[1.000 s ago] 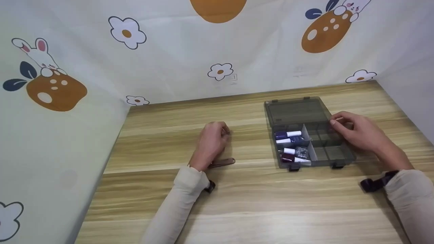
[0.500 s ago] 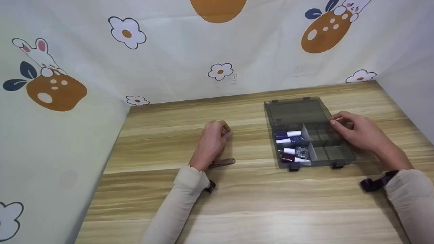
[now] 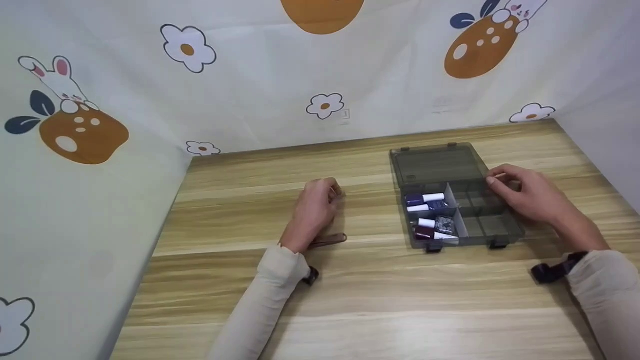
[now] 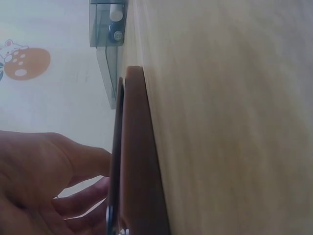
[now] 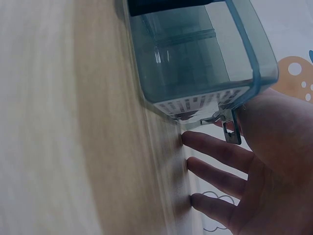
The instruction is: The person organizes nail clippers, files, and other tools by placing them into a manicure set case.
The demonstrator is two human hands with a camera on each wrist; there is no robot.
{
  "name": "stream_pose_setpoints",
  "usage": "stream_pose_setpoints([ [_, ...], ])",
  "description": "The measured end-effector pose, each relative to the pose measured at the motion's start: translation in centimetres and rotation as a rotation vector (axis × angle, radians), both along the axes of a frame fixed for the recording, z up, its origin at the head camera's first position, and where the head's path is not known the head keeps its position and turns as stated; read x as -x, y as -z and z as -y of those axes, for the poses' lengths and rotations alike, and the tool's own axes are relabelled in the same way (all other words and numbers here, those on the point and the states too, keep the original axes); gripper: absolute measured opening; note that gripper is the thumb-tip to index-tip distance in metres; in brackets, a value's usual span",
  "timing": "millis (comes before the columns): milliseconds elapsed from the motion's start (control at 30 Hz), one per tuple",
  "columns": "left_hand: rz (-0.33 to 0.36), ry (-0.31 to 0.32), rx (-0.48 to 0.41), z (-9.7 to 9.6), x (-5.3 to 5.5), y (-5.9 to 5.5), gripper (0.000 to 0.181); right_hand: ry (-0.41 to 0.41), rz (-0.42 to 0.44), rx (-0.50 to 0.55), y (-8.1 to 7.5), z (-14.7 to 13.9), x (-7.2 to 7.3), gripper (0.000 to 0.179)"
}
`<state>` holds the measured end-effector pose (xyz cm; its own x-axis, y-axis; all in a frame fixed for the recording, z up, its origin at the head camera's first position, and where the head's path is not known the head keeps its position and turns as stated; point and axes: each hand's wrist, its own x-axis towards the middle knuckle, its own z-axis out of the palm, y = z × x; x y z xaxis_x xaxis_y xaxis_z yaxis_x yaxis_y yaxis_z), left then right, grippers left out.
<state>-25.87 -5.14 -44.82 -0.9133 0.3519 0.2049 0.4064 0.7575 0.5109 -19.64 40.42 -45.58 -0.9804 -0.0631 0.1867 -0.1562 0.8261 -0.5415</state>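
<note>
While the left hand point(image 3: 315, 207) rests low over the wooden surface point(image 3: 370, 300) with bent fingers, a brown tool point(image 3: 332, 239) lies beside its wrist, nearer the person than the fingertips, one rounded end poking out to the right. From the left wrist, that tool hides the fingertips behind its thin dark strip, so I cannot tell whether they grasp anything.

The right hand point(image 3: 532, 195) is at the right side of a smoky clear box point(image 3: 500, 220), its thumb and forefinger at the box's back right corner; whether they pinch it I cannot tell. The other three fingers reach out fairly straight past the box, their tips at the surface.

The box's lid point(image 3: 440, 165) lies open on the far side. Two blue bottles point(image 3: 414, 200) sit in the back left compartment; a glittery grey bottle point(image 3: 445, 225) and a dark red bottle point(image 3: 425, 232) share the front left one, well apart from the left fingers.
</note>
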Motion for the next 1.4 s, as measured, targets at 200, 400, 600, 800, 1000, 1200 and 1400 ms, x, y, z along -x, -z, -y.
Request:
stream_pose_setpoints([
  [200, -0.018, 0.002, 0.011, -0.1, 0.0, 0.0, 0.016, 0.003, 0.006, 0.002, 0.0, 0.0, 0.0, 0.029],
  [400, -0.017, -0.001, 0.033, -0.3, 0.0, 0.0, 0.021, 0.011, 0.014, 0.006, 0.0, -0.1, 0.0, 0.029],
  [600, -0.022, 0.008, 0.032, -0.7, -0.1, -0.2, 0.017, 0.014, 0.008, 0.002, 0.0, -0.1, -0.2, 0.028],
  [800, -0.05, 0.014, 0.018, -1.3, -0.3, -0.1, 0.017, 0.016, 0.015, -0.006, 0.0, 0.0, -0.3, 0.03],
  [1000, -0.067, 0.032, 0.002, -2.0, -0.6, -0.1, 0.013, 0.012, 0.02, -0.004, -0.1, 0.0, -0.3, 0.032],
  [1200, -0.076, 0.033, 0.0, -2.7, -0.7, -0.3, 0.017, 0.009, 0.023, 0.007, 0.0, 0.0, -0.2, 0.031],
  [1400, -0.095, 0.046, -0.026, -3.5, -1.2, -0.2, 0.022, 0.009, 0.055, 0.014, -0.1, 0.2, -0.1, 0.034],
])
